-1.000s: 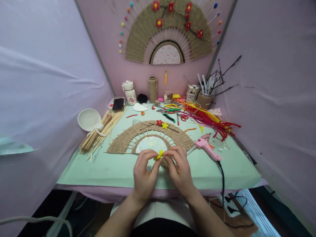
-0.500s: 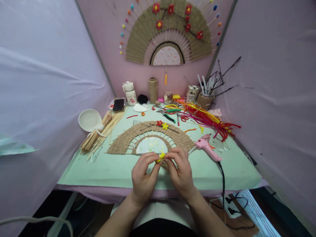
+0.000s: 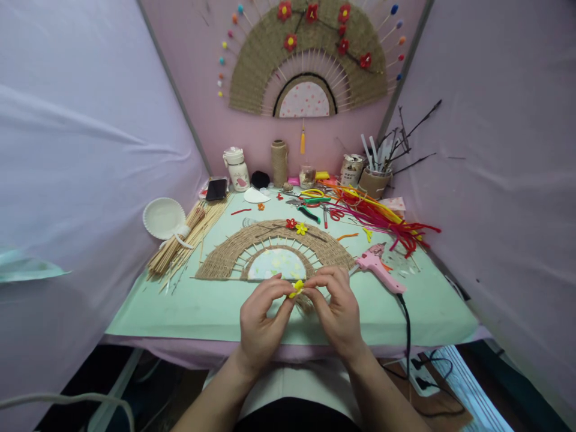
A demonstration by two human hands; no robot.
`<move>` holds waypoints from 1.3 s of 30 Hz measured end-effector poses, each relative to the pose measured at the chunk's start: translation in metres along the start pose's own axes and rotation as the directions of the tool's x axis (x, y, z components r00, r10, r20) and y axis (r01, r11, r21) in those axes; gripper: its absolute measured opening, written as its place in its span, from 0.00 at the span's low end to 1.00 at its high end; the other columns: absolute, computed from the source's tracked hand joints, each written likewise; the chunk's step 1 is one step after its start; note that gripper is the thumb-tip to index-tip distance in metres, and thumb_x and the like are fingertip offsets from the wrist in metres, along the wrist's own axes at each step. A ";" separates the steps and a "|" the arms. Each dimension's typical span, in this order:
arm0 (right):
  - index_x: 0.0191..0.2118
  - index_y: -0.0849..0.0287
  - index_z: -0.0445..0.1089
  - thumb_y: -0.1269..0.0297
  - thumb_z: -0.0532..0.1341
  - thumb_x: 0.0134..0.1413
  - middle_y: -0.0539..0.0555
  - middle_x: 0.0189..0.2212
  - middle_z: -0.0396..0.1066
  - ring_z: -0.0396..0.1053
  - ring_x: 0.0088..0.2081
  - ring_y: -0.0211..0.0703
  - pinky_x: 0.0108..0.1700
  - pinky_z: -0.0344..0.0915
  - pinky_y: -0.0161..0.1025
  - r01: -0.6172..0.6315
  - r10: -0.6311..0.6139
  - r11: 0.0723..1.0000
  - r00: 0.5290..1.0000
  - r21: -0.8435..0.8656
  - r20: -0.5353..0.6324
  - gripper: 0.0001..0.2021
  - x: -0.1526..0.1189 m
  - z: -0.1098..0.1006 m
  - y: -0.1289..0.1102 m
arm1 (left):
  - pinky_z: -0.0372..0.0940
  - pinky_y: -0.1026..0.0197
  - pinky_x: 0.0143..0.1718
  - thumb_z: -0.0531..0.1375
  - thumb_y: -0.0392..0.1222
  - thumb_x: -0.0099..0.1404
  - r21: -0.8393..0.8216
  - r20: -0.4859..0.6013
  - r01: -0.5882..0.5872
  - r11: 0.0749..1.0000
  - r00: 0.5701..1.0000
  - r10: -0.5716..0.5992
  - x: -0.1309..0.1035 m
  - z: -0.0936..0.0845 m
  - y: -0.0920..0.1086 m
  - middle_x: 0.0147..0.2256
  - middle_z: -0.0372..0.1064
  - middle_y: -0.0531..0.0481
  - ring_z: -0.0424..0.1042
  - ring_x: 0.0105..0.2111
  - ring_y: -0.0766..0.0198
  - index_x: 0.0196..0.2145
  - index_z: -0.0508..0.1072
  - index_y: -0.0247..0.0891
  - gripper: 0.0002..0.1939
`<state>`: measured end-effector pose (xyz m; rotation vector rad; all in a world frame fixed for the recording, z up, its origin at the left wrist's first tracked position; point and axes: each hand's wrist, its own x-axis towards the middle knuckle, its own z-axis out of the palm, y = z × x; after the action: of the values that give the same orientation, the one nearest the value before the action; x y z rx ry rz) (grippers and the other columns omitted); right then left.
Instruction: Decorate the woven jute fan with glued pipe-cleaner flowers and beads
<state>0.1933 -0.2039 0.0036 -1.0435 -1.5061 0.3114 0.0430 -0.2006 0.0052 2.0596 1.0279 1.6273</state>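
Observation:
Between my hands, over the front of the table, is a small yellow pipe-cleaner flower [image 3: 296,288]. My left hand [image 3: 265,312] pinches it from the left with thumb and forefinger. From the right, the thumb and forefinger of my right hand [image 3: 336,306] close on its other side. Just beyond lies a half-round woven twine fan [image 3: 220,258] with a pale patterned centre [image 3: 276,264]. A red flower [image 3: 291,224] and a yellow flower [image 3: 301,228] sit on a twig along its top. A twine tassel [image 3: 305,303] shows partly behind my fingers.
A pink glue gun [image 3: 380,270] lies right of the fan, its cord running off the front edge. Pipe cleaners [image 3: 382,216] heap at the back right, near pliers [image 3: 308,213]. Bundled sticks [image 3: 180,246] and a white paper plate [image 3: 164,218] lie left. A finished fan [image 3: 252,78] hangs behind.
My right hand has shifted slightly right, and the fingertips of my two hands have drawn a little apart. More of the yellow flower shows between them.

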 end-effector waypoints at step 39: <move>0.35 0.55 0.73 0.68 0.61 0.60 0.53 0.34 0.73 0.70 0.40 0.47 0.45 0.63 0.46 -0.139 0.138 0.990 0.990 -0.011 -0.036 0.04 0.001 0.001 -0.005 | 0.70 0.57 0.44 0.64 0.37 0.62 -0.079 -0.087 0.191 0.978 0.976 -0.197 0.014 0.008 -0.012 0.35 0.74 0.48 0.74 0.40 0.61 0.35 0.76 0.39 0.02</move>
<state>0.1907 -0.2060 0.0074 -1.1609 -1.4086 0.3789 0.0476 -0.1806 0.0048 1.7906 1.1467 1.6488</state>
